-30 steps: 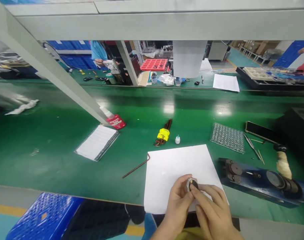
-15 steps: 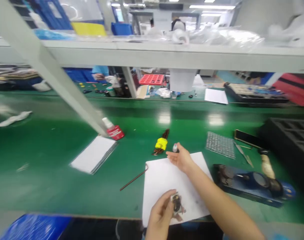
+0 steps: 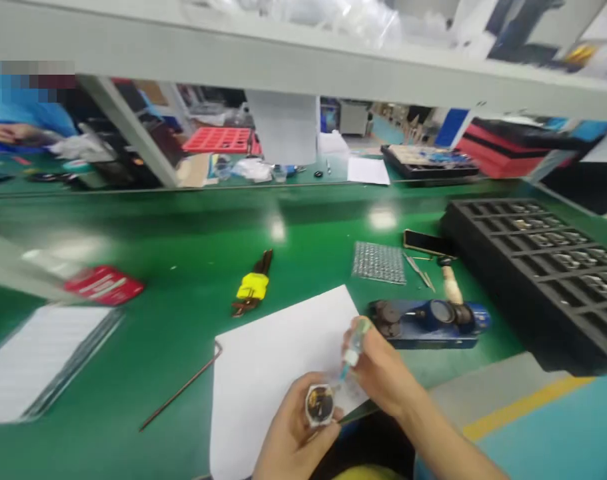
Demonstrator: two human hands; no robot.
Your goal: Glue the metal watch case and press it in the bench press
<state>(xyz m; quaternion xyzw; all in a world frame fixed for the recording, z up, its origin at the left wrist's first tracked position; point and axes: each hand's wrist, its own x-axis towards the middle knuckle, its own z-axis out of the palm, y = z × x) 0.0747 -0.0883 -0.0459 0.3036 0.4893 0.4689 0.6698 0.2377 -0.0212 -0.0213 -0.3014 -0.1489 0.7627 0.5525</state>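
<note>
My left hand (image 3: pixel 296 427) is closed around a watch case (image 3: pixel 320 404) with an angular silvery rim and a dark round inside with gold-coloured parts. My right hand (image 3: pixel 378 363) grips a small clear syringe (image 3: pixel 354 347) with a blue tip pointing down. That tip is close to the watch case's right side; whether it touches is unclear. Both hands are over a white sheet of paper (image 3: pixel 263 373) at the bench's front edge. Left of the sheet lies a long hex key (image 3: pixel 180 390), its bent end at the paper's corner.
Behind the paper lies a hex key set (image 3: pixel 253 287) in a yellow holder. A blue watchmaker's vise-like fixture (image 3: pixel 428 323), bubble wrap (image 3: pixel 379 262), tweezers (image 3: pixel 418 270) and a phone (image 3: pixel 428 243) lie right, beside a black compartment tray (image 3: pixel 528 280). A red bottle (image 3: pixel 106 285) and papers (image 3: pixel 48 360) lie left.
My right hand has come back from beside the hex key set to the watch case and now holds the syringe. My left hand has turned the case's round side into view. The camera has swung right.
</note>
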